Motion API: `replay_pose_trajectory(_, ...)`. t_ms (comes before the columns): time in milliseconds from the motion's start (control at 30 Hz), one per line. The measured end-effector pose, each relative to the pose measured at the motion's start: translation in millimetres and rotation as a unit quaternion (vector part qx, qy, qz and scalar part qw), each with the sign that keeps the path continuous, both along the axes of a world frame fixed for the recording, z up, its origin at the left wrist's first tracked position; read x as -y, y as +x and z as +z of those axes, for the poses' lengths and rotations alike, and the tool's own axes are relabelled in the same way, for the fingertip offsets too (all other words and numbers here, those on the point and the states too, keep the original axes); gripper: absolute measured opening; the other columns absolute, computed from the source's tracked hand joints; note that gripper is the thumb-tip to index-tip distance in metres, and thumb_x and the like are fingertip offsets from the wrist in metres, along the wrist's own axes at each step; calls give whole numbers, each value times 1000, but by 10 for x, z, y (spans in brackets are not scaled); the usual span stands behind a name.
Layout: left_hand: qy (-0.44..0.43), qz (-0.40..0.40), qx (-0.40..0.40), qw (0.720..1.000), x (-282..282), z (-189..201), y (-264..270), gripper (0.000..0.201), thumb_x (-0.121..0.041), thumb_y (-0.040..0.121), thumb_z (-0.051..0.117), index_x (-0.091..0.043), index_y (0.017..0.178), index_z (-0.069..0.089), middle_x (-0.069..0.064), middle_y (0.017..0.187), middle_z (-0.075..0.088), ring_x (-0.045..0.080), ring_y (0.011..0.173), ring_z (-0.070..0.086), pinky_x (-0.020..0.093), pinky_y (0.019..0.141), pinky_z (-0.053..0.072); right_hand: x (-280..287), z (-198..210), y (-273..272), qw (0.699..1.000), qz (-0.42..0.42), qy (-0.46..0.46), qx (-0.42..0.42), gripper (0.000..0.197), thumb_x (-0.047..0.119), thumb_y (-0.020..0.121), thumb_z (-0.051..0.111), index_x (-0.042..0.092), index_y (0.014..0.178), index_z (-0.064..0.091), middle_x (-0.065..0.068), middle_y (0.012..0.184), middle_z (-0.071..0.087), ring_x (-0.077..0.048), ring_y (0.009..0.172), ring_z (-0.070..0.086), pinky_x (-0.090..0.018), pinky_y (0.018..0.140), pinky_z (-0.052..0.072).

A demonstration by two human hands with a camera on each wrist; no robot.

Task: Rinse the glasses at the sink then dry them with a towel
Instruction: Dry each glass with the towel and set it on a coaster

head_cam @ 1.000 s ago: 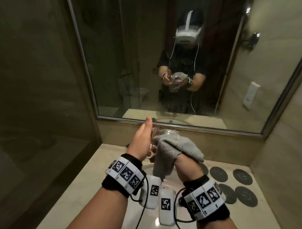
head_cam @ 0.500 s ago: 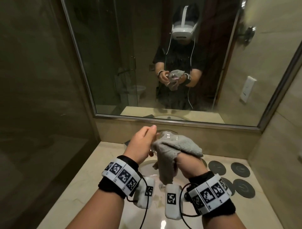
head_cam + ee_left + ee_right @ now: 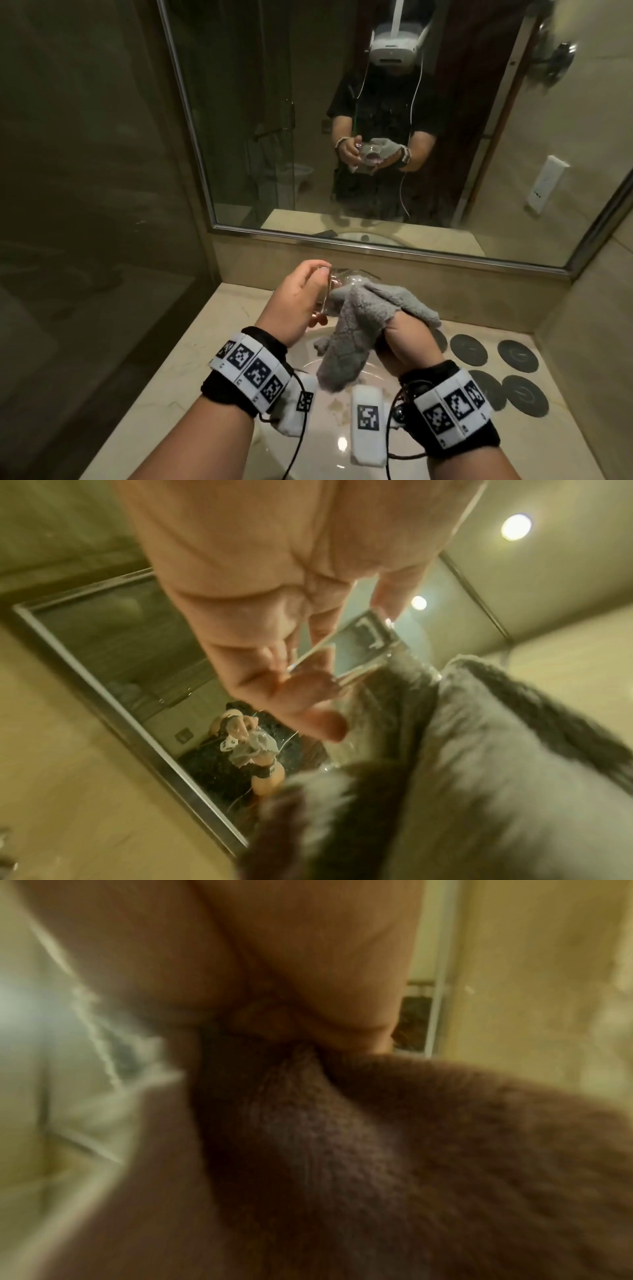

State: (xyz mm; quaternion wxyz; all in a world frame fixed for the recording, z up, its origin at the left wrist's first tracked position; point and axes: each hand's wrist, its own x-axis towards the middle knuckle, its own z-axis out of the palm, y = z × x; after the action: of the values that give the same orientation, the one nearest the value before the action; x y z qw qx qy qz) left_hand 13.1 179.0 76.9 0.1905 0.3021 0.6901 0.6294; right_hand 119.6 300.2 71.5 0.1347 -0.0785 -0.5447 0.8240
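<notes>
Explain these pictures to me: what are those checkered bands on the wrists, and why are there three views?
No robot here: a person wears a camera on the head and one on each wrist, on the patterned bands. The head view looks down at a washbasin below a mirror. The left hand holds a clear glass, its fingers wrapped round the base. The right hand grips a grey towel against the glass. Dark round coasters lie on the counter. The right wrist view is blurred, mostly towel.

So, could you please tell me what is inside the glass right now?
Grey towel is pushed into the mouth of the glass, which the left hand holds by its base. The right hand grips the towel; its fingertips are covered by cloth.
</notes>
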Motion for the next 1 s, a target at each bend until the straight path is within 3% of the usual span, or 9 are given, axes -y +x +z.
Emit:
replay_pose_trajectory(67,16,-23,33,999,62,-21,-100,35,-43,93,44,-20,113,60,2,97,68,35,81,65,44,68,51,-1,-27,-37,998,-32,52,30,33,11,79,70,1,110,66,-11,103,68,-31,109,61,-36,86,52)
replay_pose_trajectory(133,23,-39,107,993,110,-36,-169,48,-55,95,41,-14,111,61,9,90,66,28,63,62,35,52,49,29,-55,-36,980,-59,177,70,31,5,87,64,7,118,62,-4,110,67,-24,118,57,-29,90,52)
replay_pose_trajectory(233,-2,-47,138,989,146,-72,-228,62,-66,82,42,-11,106,58,5,70,61,14,47,50,21,37,35,131,7,-58,976,-53,196,75,27,8,83,70,9,109,66,0,108,69,1,101,64,-18,88,51)
replay_pose_trajectory(333,18,-49,26,998,201,-210,-270,37,-58,86,56,-33,113,57,4,99,67,13,68,62,23,53,46,278,30,-153,994,-28,92,44,23,16,88,63,0,105,65,-21,99,70,-26,86,70,-43,76,58)
replay_pose_trajectory(433,42,-75,-9,996,251,-335,-307,35,-60,86,59,-47,118,54,-1,118,65,18,94,66,28,70,54,307,-38,-188,999,-41,-26,10,31,8,85,54,-6,112,62,-20,107,70,-30,94,69,-39,70,59)
replay_pose_trajectory(600,54,-64,164,983,219,-415,-363,47,-65,80,55,-27,108,59,7,97,64,15,53,54,21,42,39,326,-222,-137,977,-65,175,102,8,16,90,62,12,95,67,-14,94,73,-22,90,71,-42,85,55)
replay_pose_trajectory(767,35,-100,26,994,247,-498,-390,52,-61,78,63,-44,126,52,-4,127,59,16,109,62,36,88,52,383,-198,-171,997,-64,1,39,27,19,89,56,0,106,67,-21,103,70,-34,99,66,-53,89,51)
replay_pose_trajectory(900,13,-81,145,986,239,-405,-389,64,-77,78,49,-25,113,60,9,95,63,18,62,58,24,47,43,373,-237,-169,980,-81,138,121,12,12,88,64,11,99,69,-16,100,69,-35,103,62,-44,89,51)
replay_pose_trajectory(1000,-13,-60,96,994,234,-412,-400,41,-54,94,46,-19,105,63,5,83,60,13,58,54,24,47,40,438,-326,-164,973,-73,165,145,20,18,88,65,16,108,66,-19,118,64,-23,95,69,-44,86,54)
